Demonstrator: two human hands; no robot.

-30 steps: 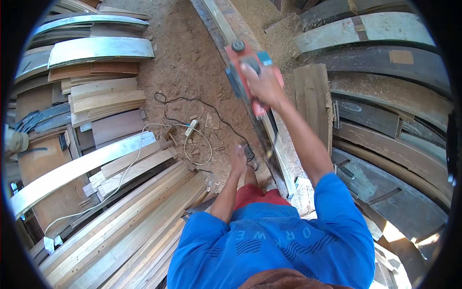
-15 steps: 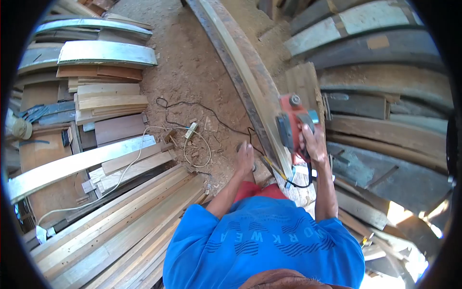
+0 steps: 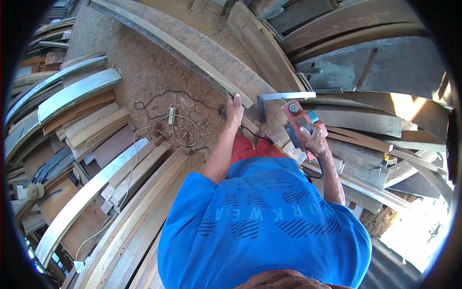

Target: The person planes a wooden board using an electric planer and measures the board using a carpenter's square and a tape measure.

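Observation:
My right hand (image 3: 315,141) is wrapped round the handle of a red electric planer (image 3: 297,115), held up to the right of the bench's near end. My left hand (image 3: 235,113) is closed on the near end of a long, pale wooden strip (image 3: 192,57), thumb on top and the other fingers mostly hidden. The strip lies lengthwise along a narrow, worn bench beam (image 3: 211,45). Between the strip's end and the planer, a try square (image 3: 288,96) with a bright blade and dark stock rests on the bench.
Stacked boards (image 3: 96,127) and long planks (image 3: 130,212) fill the left side. A cable (image 3: 168,93) and a pale power strip (image 3: 172,115) lie on the shaving-strewn floor (image 3: 144,67). A wide board (image 3: 264,48) leans beyond the bench, with more timber (image 3: 356,120) at right.
The view has turned to the right. My left hand has come up from beside my leg onto the strip's end. My right hand has carried the planer rightward, away from the strip.

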